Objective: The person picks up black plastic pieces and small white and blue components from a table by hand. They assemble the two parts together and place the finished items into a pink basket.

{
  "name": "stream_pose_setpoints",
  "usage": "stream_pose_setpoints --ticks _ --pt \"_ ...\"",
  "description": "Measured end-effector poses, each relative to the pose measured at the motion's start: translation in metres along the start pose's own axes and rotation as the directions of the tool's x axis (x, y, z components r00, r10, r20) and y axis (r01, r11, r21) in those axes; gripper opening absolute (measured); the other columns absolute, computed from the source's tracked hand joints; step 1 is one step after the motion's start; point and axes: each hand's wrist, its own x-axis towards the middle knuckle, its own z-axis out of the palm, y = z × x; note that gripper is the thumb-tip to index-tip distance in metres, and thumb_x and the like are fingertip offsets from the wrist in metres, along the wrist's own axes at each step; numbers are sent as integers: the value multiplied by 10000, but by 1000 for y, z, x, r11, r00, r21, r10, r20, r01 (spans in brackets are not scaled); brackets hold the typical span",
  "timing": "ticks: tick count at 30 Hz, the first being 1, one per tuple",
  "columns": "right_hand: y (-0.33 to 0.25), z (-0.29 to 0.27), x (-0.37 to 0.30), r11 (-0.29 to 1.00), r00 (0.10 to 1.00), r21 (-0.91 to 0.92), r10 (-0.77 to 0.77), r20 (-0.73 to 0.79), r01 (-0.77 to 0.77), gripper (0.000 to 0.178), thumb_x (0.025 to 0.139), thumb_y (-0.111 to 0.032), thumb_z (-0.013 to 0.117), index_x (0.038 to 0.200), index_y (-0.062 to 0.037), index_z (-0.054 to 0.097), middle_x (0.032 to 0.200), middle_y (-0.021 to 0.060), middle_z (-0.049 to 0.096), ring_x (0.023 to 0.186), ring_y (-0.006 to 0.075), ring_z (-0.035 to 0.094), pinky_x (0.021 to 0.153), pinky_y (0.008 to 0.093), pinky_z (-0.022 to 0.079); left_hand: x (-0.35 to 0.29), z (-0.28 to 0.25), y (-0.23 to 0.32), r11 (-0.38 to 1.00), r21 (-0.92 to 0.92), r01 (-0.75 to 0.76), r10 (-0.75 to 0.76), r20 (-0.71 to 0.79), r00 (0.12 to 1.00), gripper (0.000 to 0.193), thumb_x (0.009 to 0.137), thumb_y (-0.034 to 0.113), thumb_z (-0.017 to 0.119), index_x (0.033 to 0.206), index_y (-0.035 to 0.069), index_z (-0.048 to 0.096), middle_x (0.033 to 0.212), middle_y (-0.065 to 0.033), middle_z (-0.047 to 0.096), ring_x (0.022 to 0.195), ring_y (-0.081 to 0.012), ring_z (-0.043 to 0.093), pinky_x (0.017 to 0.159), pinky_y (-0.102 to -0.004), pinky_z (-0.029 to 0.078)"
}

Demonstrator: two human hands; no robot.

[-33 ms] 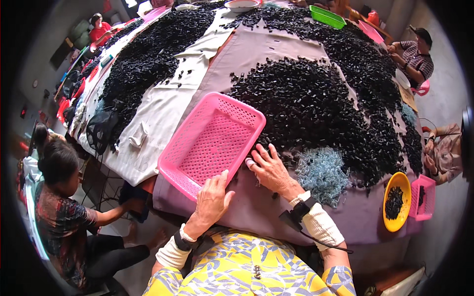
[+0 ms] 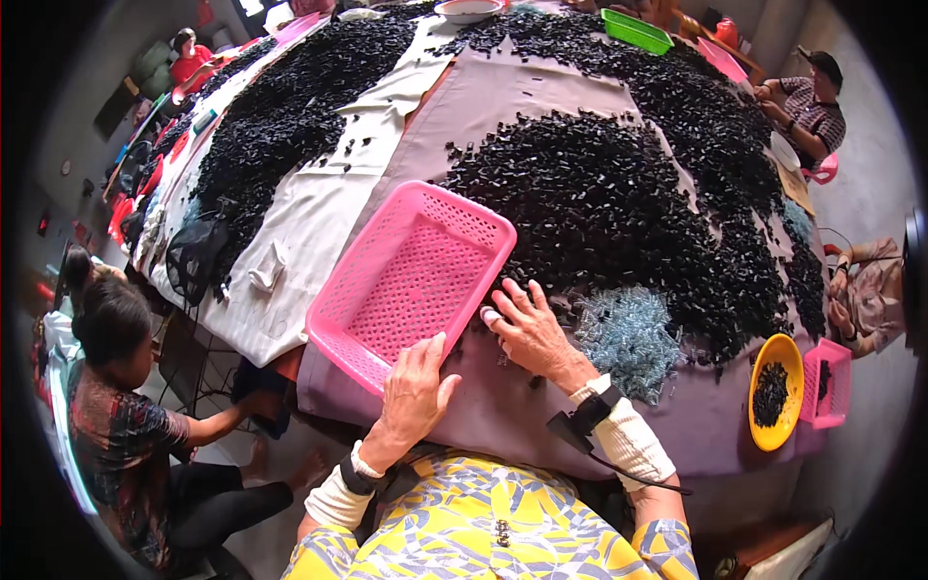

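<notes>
Unchanged: my left hand (image 2: 412, 400), thumb apart, rests against the pink perforated basket (image 2: 414, 280); my right hand (image 2: 534, 338) spreads beside it.

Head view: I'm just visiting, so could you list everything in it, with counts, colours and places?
Large basket: one, pink, table centre
Small pieces: countless, black, heaped across table
Clear pieces: countless, pale blue, beyond right wrist
Bowl: one, yellow, near right
Small basket: one, pink, beside it
Tray: one, green, far side
Dish: one, white, far edge
Net: one, black, left edge
Cloths: at least two, mauve and white, on table
Co-workers: at least four, varied clothing, around table
Left hand: one, bare, at large basket's near edge
Right hand: one, bare, right of large basket
</notes>
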Motion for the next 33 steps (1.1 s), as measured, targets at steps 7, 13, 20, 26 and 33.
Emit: stream_pose_setpoints --ticks 7,13,20,26,33 --pt "55 -91 -60 902 878 92 431 -211 -421 415 694 -62 705 1097 -10 626 1196 153 576 1208 373 483 1024 477 361 15 0 47 958 -168 -231 223 -63 973 549 759 129 757 1251 15 542 1181 -186 565 1084 -360 551 937 -429 465" --pt "88 -88 -118 849 840 -34 516 -167 -528 522 806 -333 695 1184 10 587 1293 202 515 1254 394 433 1055 503 317 19 72 75 847 -245 -472 504 83 860 560 774 201 740 1266 36 528 1272 -204 509 1223 -397 467 1044 -471 405" --pt "65 -59 -115 874 869 39 485 -98 -484 512 770 -323 715 1157 -11 592 1244 191 509 1225 406 423 1034 503 338 53 120 48 858 -209 -468 483 24 875 468 741 70 713 1181 20 564 1256 -192 516 1217 -384 476 1043 -457 409" --pt "52 -59 -119 895 895 76 443 -54 -439 501 779 -308 711 1168 -20 582 1237 192 516 1237 400 419 1044 528 315 62 108 57 884 -231 -407 438 98 894 450 788 86 688 1208 9 546 1253 -202 523 1232 -396 466 1050 -455 406" --pt "96 -85 -137 798 796 -21 598 -96 -602 491 864 -325 628 1194 33 559 1277 225 500 1240 406 425 1059 483 311 70 116 94 846 -270 -459 480 14 877 550 816 225 714 1284 19 514 1331 -224 477 1291 -408 414 1078 -463 371"
